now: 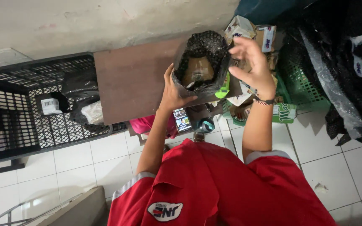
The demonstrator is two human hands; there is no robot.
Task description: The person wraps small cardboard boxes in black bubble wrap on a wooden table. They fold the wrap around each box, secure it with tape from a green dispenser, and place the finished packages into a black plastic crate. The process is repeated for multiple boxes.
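Note:
A parcel wrapped in black bubble wrap (202, 50) stands on a small brown table (130, 79), with a brown cardboard face showing through the wrap in the middle. My left hand (173, 93) grips the parcel's lower left edge. My right hand (250, 65) is at its right side with fingers spread, fingertips touching the upper right edge of the wrap. I wear a red shirt (214, 184) with grey-edged sleeves and a bracelet on the right wrist.
A black plastic crate (30, 104) at the left holds black-wrapped parcels with a white label. Small boxes (248, 31) pile behind the table. A green basket (300, 83) and black bubble wrap (344, 62) lie right. A phone (182, 120) sits by my knees on white tiles.

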